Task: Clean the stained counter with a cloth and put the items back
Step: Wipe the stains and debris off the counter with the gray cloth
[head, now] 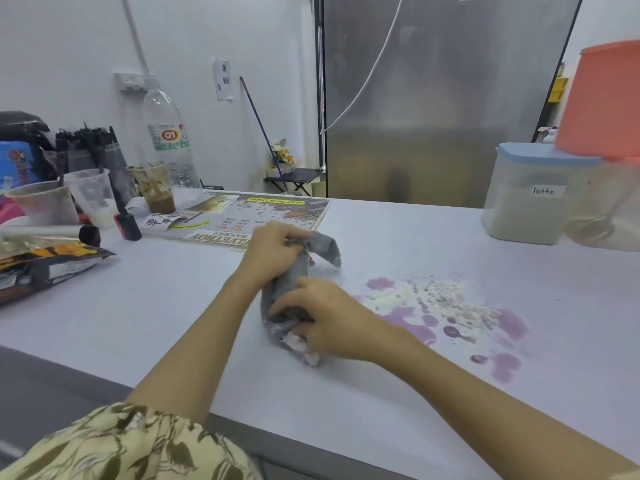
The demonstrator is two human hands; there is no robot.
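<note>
A grey cloth [298,275] lies bunched on the white counter [173,306] in the middle of the head view. My left hand [273,251] grips its far end, fingers curled into the fabric. My right hand [325,320] grips the near end, where white powder clings to the folds. Just right of the cloth, a purple stain [408,320] with pale crumbs and white powder [446,299] spreads over the counter.
A printed menu sheet [263,213] lies behind the cloth. At the left stand used plastic cups [154,185], a water bottle [169,140], a small dark bottle [128,223] and snack bags [48,265]. At the right sit a "latte" tub [530,195] and an orange container [606,98].
</note>
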